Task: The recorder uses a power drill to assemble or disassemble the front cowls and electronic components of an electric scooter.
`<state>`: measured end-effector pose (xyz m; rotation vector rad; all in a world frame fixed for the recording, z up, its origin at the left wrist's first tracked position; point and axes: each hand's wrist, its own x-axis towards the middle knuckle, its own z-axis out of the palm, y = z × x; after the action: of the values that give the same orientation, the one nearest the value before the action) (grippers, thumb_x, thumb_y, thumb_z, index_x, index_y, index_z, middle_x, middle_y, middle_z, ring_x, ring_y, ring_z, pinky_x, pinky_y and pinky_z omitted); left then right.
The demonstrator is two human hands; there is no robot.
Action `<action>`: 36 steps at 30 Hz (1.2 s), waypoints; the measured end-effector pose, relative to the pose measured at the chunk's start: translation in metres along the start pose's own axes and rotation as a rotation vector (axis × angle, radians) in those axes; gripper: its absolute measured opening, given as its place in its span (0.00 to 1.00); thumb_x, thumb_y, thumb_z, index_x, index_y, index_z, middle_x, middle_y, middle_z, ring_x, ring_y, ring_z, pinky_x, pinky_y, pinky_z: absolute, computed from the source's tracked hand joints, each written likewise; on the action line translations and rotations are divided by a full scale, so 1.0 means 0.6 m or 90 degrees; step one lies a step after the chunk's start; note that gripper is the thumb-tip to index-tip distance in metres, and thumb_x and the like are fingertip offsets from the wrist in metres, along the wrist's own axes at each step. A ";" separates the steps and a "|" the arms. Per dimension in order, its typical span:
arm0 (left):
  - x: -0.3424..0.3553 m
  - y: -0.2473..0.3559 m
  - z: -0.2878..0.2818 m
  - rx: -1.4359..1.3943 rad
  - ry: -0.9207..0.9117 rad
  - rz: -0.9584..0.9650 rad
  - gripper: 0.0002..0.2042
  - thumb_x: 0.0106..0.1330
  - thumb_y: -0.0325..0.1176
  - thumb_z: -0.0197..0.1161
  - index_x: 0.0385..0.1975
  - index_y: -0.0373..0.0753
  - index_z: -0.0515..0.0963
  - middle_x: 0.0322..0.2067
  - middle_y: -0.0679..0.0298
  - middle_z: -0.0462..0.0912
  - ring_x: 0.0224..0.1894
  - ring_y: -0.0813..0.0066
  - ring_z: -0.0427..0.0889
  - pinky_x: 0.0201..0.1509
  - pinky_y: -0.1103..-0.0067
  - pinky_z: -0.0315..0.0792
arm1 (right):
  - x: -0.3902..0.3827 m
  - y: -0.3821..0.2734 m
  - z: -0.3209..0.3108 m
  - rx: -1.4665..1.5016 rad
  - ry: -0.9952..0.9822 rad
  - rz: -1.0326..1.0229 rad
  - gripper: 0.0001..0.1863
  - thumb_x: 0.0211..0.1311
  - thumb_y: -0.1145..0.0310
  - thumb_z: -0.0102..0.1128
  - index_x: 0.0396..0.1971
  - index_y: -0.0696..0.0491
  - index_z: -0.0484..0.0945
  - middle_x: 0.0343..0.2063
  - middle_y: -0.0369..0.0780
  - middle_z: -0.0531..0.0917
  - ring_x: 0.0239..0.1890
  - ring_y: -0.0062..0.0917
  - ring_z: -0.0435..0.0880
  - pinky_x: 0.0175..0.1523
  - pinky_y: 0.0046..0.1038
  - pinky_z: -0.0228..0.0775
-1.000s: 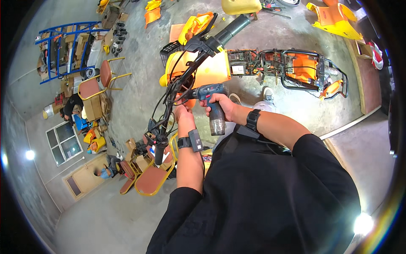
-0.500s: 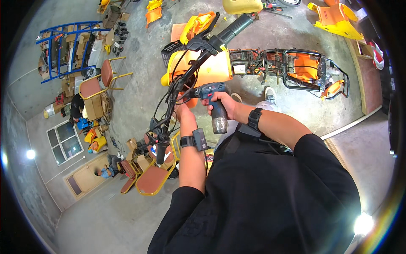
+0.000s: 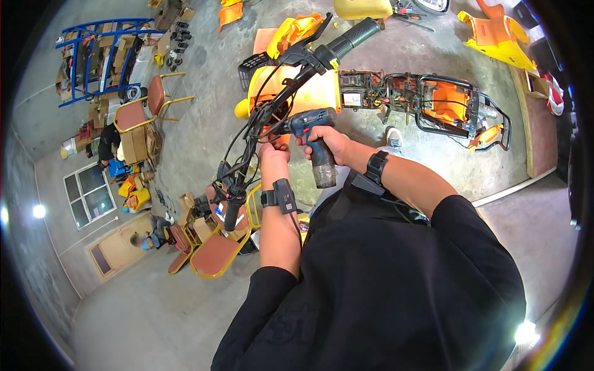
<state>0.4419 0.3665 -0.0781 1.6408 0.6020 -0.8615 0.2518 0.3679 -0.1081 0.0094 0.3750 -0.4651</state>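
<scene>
Right, take the handlebar (image 3: 301, 80) as our marker: just right of its middle sits the dark blue drill (image 3: 314, 119), the right hand (image 3: 331, 142) wrapped firmly round its pistol handle. Tucked in close beside the handlebar's middle, on the near side, is the left hand (image 3: 275, 152), fingers curled; whether they pinch anything, I cannot tell. What could go wrong? Look at those loose black cables (image 3: 237, 143) draped about the handlebar's centre: a spinning nose could snag one and wind it up. And with the left hand so near, a slip could nick a finger; the drill's very tip is hidden, so its seating can't be judged. A skid might also scuff the orange panel (image 3: 318, 94) behind the handlebar. Now the aim: the nose points left, toward the handlebar's centre, the body's long axis nearly level across the view, dipping slightly at the nose, while the handle drops toward the lower edge.
</scene>
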 end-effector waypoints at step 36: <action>0.041 -0.006 -0.083 0.414 -0.149 0.491 0.13 0.73 0.42 0.58 0.41 0.38 0.80 0.28 0.68 0.81 0.23 0.72 0.74 0.27 0.75 0.64 | 0.003 -0.004 0.001 -0.007 0.024 0.004 0.16 0.53 0.71 0.51 0.43 0.58 0.74 0.37 0.39 0.79 0.27 0.22 0.79 0.40 0.31 0.79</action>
<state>0.4651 0.4141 -0.0947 2.0738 -0.5257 -0.6673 0.2524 0.3649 -0.1082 0.0084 0.4147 -0.4563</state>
